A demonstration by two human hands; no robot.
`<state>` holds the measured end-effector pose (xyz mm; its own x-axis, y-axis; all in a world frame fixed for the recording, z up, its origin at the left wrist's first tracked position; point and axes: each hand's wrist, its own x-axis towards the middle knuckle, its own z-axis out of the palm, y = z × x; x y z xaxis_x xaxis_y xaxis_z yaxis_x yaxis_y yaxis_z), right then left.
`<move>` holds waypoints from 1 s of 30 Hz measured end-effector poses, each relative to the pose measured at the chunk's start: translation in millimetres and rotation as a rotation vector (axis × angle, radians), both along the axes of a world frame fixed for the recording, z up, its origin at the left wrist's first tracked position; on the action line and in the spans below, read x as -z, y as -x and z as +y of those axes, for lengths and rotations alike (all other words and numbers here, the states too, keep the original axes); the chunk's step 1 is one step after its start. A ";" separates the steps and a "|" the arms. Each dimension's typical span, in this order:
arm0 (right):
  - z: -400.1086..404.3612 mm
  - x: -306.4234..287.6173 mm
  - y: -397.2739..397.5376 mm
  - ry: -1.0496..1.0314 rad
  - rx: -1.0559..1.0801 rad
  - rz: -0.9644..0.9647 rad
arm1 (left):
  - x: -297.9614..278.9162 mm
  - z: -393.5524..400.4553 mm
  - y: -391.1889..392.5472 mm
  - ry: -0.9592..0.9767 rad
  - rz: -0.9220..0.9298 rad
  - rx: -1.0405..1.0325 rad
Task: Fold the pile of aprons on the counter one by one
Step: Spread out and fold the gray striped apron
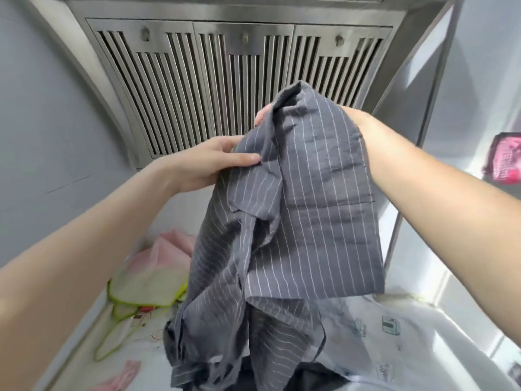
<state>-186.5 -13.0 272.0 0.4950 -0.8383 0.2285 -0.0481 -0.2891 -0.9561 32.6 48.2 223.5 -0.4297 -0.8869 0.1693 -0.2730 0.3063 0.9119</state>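
Low on my left, pink and green-trimmed aprons [152, 280] lie unfolded on the counter [84, 348]. My left hand [208, 165] pinches the grey striped apron [284, 227]; my right hand [349, 119] grips its top, raised, bunched. I judge folding barely begun.

Both hands hold one apron [296, 221] up in front of the slatted hood [225, 80], the left hand [208, 165] lower than the right hand [349, 119]. Below, more aprons [152, 280] lie left on the counter [408, 221]; another cloth [394, 348] lies right.
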 end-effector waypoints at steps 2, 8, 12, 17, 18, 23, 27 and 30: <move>-1.5 5.3 0.6 -0.059 -0.131 0.078 | 2.1 -8.8 -5.9 0.040 -0.029 -0.113; -25.5 15.2 -9.8 -0.255 -0.260 0.106 | 10.6 -32.0 8.6 0.113 -0.180 -0.344; -26.3 18.3 -26.3 -0.252 -0.384 0.213 | 9.9 -34.4 27.2 0.093 -0.010 -0.302; -39.2 14.9 -42.0 0.217 -0.163 0.631 | 16.2 -48.0 23.8 0.195 -0.069 -0.515; -39.3 11.9 -41.8 0.266 -0.152 0.696 | 15.8 -50.1 22.0 0.178 -0.059 -0.506; -37.0 -15.9 -17.1 0.333 -0.077 0.827 | 19.8 -48.2 18.5 0.057 -0.378 -0.326; -37.6 -45.5 26.6 0.348 -0.018 0.836 | 23.9 -53.7 -0.7 0.005 -0.717 -0.279; -48.9 -43.0 40.8 0.323 0.024 0.764 | 8.5 -74.8 -14.9 0.218 -0.812 -0.501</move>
